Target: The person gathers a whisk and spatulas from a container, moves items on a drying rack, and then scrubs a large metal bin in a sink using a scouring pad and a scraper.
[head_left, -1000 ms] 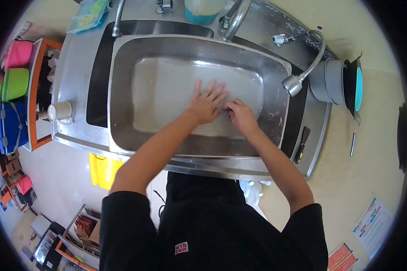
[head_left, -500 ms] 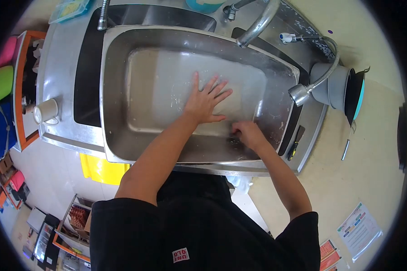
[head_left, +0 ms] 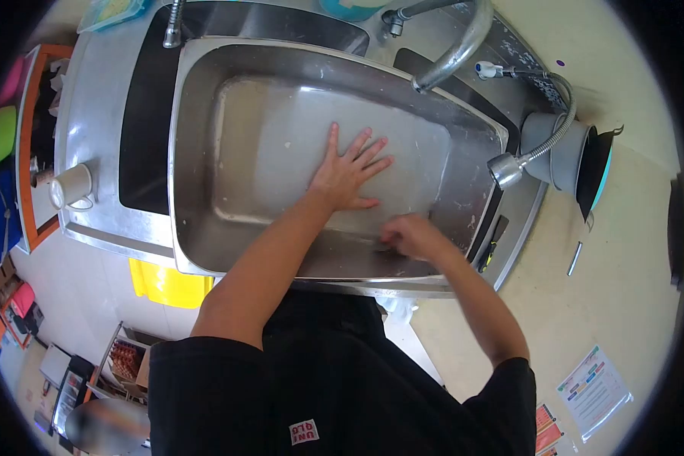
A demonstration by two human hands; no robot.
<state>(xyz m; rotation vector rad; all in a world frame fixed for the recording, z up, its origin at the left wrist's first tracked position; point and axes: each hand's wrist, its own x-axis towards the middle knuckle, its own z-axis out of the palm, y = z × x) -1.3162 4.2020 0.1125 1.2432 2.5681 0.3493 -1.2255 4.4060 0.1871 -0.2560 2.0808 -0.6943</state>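
A large rectangular stainless-steel basin point(head_left: 176, 152) lies across the counter, its inside facing up, with a few pale specks on its bottom. My left hand point(head_left: 348, 173) rests inside it with the fingers spread wide over the bottom. Lower right, my right hand point(head_left: 414, 237) is curled close to the basin's near wall and is slightly blurred. A small dark patch shows under its fingers; what they hold, if anything, I cannot make out.
A curved tap point(head_left: 452, 57) and a hose sprayer point(head_left: 505, 169) overhang the back right. A white mug point(head_left: 72, 186) stands on the counter point(head_left: 91, 99) at left. Pots point(head_left: 547, 144) hang at right beside a black-and-yellow tool point(head_left: 494, 243). A yellow object point(head_left: 171, 283) is below.
My right hand has shifted a little left and toward me along the near wall. My left hand stays spread in almost the same spot. The view has shifted slightly.
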